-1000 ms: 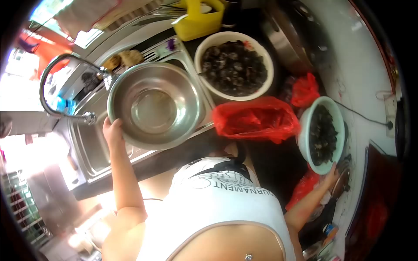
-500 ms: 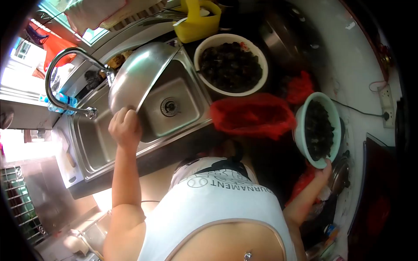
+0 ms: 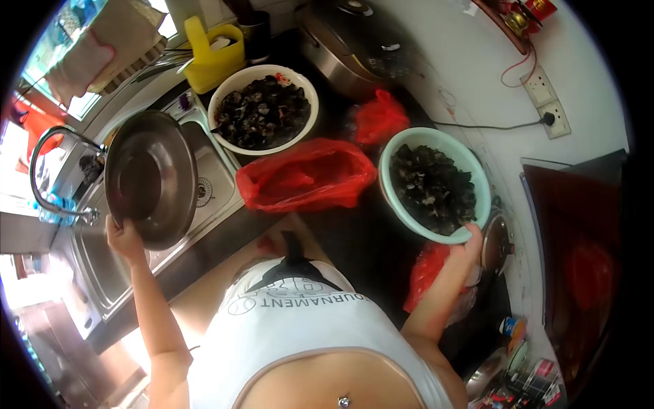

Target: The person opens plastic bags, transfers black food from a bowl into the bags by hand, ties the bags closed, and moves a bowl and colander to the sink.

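My left hand [image 3: 125, 241] grips the lower rim of a wide metal basin [image 3: 146, 180]. The basin is tilted up over the sink, its hollow side facing me and nothing visible inside. My right hand [image 3: 467, 247] is closed on the near rim of a pale green basin [image 3: 481, 187]. Dark, glossy pieces [image 3: 432, 187] fill much of it; I cannot make out their kind. Left of this basin, an open red plastic bag [image 3: 306, 175] lies on the dark counter. Behind the bag stands a cream basin [image 3: 310, 95] heaped with similar dark pieces.
The double sink [image 3: 221, 174] with its curved faucet [image 3: 42, 146] is at left. A yellow basket [image 3: 211, 58] and a large lidded pot [image 3: 340, 58] stand at the back. Another red bag [image 3: 381, 119] sits near the wall, where a cord runs to an outlet [image 3: 553, 119].
The metal basin has turned so its inside now faces me. The green basin is tipped less on its side, showing more of its contents. My view has swung to the right.
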